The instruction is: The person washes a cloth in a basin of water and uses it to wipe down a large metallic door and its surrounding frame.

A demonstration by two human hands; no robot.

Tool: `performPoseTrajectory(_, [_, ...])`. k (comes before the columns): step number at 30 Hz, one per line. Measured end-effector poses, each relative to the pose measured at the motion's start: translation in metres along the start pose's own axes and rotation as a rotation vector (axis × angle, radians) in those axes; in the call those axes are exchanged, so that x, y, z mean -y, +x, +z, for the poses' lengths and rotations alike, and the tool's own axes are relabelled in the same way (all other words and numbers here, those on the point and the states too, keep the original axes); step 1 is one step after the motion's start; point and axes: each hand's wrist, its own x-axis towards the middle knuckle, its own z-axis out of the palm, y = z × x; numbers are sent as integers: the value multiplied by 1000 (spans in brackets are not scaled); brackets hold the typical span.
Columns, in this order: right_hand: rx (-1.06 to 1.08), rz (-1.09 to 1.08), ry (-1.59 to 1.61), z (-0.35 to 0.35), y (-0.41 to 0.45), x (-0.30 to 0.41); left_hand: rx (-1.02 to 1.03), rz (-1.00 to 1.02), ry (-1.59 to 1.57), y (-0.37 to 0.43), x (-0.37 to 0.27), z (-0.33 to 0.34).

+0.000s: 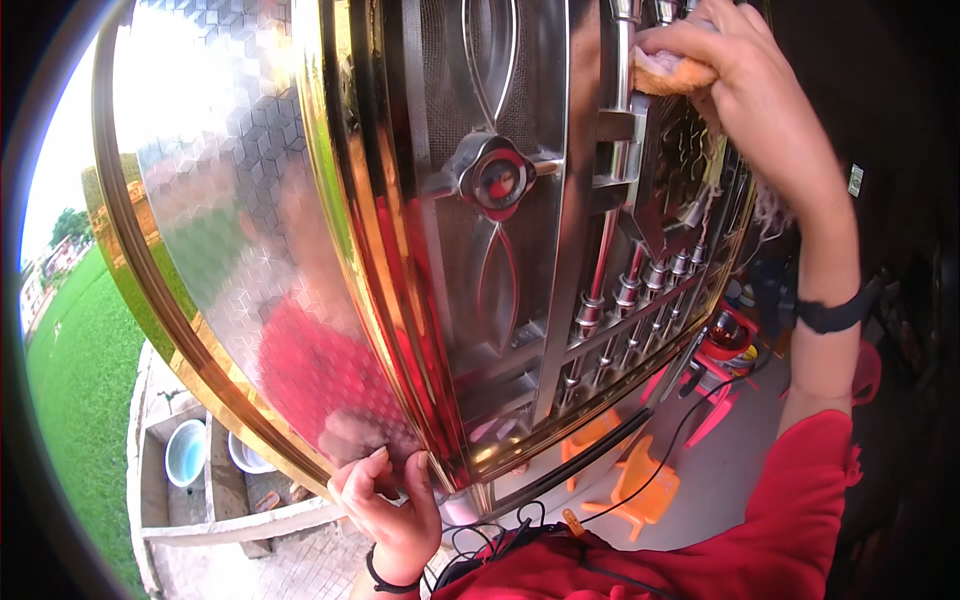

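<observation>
My right hand (739,82) grips an orange and whitish cloth (671,73) against the upper bars of a shiny metal grille (555,300). Loose pale threads (769,210) dangle below that hand. Low down, my left hand (394,499) has its bent fingers and thumb at the bottom corner of a patterned glass pane (322,360), close to the gold-coloured frame (375,285). Whether it grasps the edge there cannot be made out. A round ornament (499,180) sits in the mesh section of the grille. The glass mirrors a red shirt and a hand.
Below right, an orange plastic chair (645,480) and a pink stool (709,397) holding a red container (727,334) stand on the floor. A black cable (675,442) hangs across. Outside left are concrete basins (214,480), a tub of bluish water (186,452) and grass (82,367).
</observation>
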Motion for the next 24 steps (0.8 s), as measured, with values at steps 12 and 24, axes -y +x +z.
performPoseTrajectory(12, [-142,-52,335,10,-17,-44,25,-16,-51,-2,0,-1])
performPoseTrajectory(24, [-449,-33,-46,55,-50,-35,44,-69,-37,-5,-1,-3])
